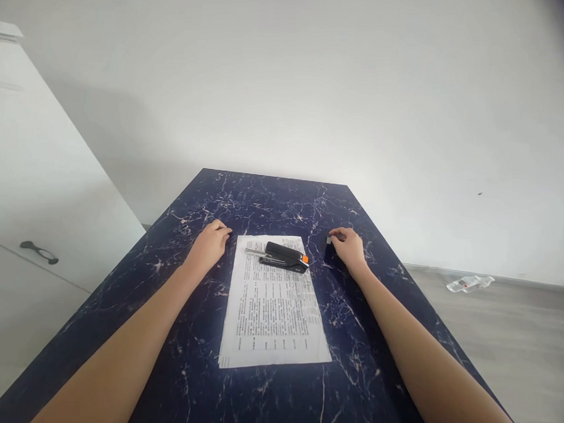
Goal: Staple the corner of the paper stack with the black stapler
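The stapler sits on printed sheets, seemingly for easy reach. Left of it, the left hand curls loosely, empty; rightward, the right hand pinches a silvery piece.

A plain pale wall rises behind the dark blue, white-veined surface. At left stands a white cabinet with 1 black handle. At right, grey floor meets a thin skirting. Soft shadow darkens the wall beside the cabinet.
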The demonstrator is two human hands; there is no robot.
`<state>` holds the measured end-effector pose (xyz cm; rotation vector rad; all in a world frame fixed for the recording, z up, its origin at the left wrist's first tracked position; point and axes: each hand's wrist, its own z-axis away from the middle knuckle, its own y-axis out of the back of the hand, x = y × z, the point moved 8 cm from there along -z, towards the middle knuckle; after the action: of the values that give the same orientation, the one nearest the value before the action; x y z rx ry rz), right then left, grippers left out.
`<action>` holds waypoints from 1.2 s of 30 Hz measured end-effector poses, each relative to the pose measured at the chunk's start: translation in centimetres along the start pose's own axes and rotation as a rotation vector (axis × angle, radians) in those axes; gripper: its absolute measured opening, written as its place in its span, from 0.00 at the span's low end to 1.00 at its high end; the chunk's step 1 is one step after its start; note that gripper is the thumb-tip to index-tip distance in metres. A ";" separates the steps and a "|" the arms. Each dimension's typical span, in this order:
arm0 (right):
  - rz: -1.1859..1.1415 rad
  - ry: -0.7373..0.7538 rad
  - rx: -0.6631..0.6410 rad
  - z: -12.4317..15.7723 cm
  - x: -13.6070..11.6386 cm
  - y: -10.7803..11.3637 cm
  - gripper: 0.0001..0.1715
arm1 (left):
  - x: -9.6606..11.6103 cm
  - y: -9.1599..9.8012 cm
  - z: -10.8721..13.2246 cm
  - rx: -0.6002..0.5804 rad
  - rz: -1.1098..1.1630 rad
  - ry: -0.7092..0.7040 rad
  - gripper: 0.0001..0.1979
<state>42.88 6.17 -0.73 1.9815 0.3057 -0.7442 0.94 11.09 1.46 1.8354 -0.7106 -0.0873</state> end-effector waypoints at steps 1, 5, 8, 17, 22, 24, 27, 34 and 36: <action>0.004 -0.002 0.004 0.0 0.0 0.1 0.15 | -0.2 0.0 0.0 0.003 0.014 0.013 0.18; 0.013 0.052 0.097 0.5 -1.0 1.0 0.13 | -0.9 0.5 0.0 0.034 0.026 0.070 0.13; -0.041 0.203 0.197 1.9 -3.9 1.9 0.11 | -1.2 0.9 0.0 0.045 0.029 0.107 0.09; -0.330 0.586 -0.031 7.9 -14.1 0.2 0.09 | 0.2 2.4 0.9 0.200 0.473 0.132 0.13; -0.346 0.666 -0.093 8.4 -14.6 -0.3 0.11 | -0.3 1.3 1.4 0.206 0.881 0.312 0.14; -0.356 0.669 -0.108 8.3 -14.4 -0.4 0.12 | 0.7 1.6 1.3 0.190 0.908 0.268 0.12; -0.346 0.709 -0.204 8.6 -14.6 -1.1 0.12 | 2.8 1.9 1.2 0.093 0.858 0.145 0.12; -0.312 0.738 -0.294 9.0 -15.0 -1.9 0.12 | 6.5 1.0 1.5 -0.079 0.526 -0.184 0.09; -0.318 0.748 -0.308 9.1 -15.2 -1.9 0.13 | 6.6 0.8 1.2 -0.061 0.485 -0.178 0.08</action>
<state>26.65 0.71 4.11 1.8580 1.1266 -0.0928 5.50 6.57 3.50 1.5644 -1.2458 0.0459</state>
